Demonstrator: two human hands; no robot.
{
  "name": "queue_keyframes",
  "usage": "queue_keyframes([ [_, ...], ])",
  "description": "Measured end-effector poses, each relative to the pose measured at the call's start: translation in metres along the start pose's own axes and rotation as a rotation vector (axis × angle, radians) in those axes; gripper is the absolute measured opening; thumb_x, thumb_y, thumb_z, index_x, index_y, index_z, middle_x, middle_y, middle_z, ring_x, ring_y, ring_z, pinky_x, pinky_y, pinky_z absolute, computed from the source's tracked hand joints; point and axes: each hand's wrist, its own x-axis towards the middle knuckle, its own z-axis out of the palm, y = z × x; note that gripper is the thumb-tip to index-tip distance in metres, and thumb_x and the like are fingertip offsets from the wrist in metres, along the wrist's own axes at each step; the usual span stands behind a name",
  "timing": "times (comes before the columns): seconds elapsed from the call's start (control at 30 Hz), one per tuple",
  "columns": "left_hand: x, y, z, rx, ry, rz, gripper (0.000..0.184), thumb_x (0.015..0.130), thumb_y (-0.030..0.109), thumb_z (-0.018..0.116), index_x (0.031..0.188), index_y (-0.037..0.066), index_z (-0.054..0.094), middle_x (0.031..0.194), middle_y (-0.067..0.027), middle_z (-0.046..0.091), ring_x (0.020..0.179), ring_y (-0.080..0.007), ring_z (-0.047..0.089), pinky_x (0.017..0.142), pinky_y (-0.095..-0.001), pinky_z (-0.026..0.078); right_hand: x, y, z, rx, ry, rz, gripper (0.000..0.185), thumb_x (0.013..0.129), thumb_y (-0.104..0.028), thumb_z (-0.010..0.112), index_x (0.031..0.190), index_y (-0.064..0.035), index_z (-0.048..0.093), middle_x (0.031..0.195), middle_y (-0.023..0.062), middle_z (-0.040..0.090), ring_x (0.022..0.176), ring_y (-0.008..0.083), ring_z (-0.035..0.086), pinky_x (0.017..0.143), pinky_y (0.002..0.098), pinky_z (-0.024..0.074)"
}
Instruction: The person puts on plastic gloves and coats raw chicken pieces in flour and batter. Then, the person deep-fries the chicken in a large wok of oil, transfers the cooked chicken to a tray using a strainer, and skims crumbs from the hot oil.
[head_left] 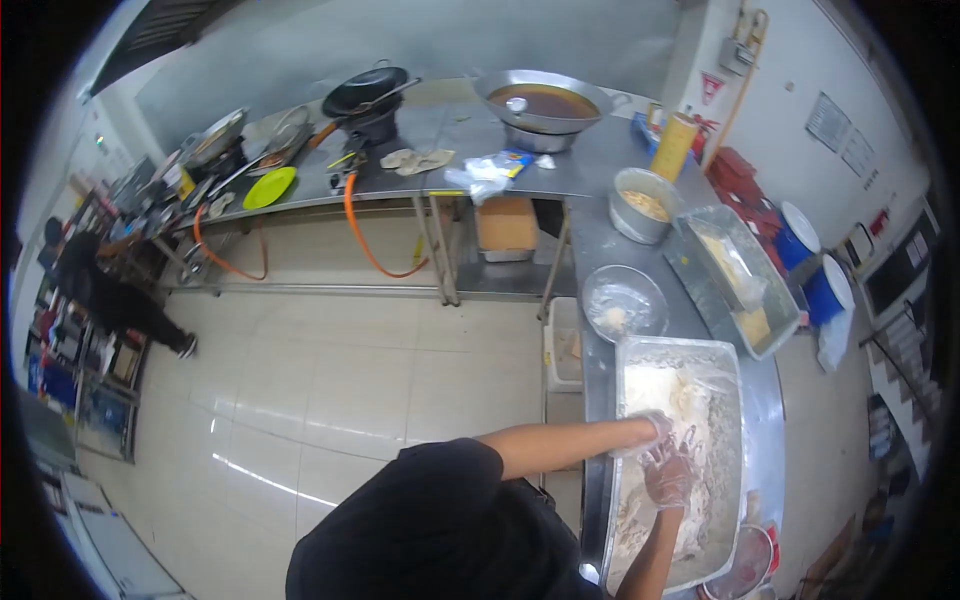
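A large metal tray (731, 400) of white flour (650, 385) stands on the steel table at the right. My left hand (655, 430), in a clear plastic glove, reaches into the tray over the flour; its fingers are partly hidden. Close below it, my right hand (672, 478), gloved the same way, lies over the flour with fingers stretched and apart. Pale, flour-coated lumps (690, 395) lie just beyond the hands; their kind cannot be made out.
Behind the tray are a clear bowl (625, 290), a pot of pale food (642, 205) and a long container (735, 270). A wide pan of brown liquid (543, 100) and a black wok (366, 92) stand farther back. Another person (95, 280) stands far left.
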Motion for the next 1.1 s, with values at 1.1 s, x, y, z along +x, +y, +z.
queue_keyframes([
  [1.1,-0.019,0.017,0.029,0.957,0.522,0.200,0.023,0.079,0.011,0.053,0.100,0.004,0.058,0.102,-0.0182,0.057,0.086,-0.0301,0.059,0.077,-0.0357,0.048,-0.018,-0.055,-0.056,0.373,0.041,0.371,0.029,0.083,-0.019,0.049,0.106,-0.0009,0.052,0.105,0.0231,0.055,0.101,0.0379,0.052,0.087,0.0440,0.0408],
])
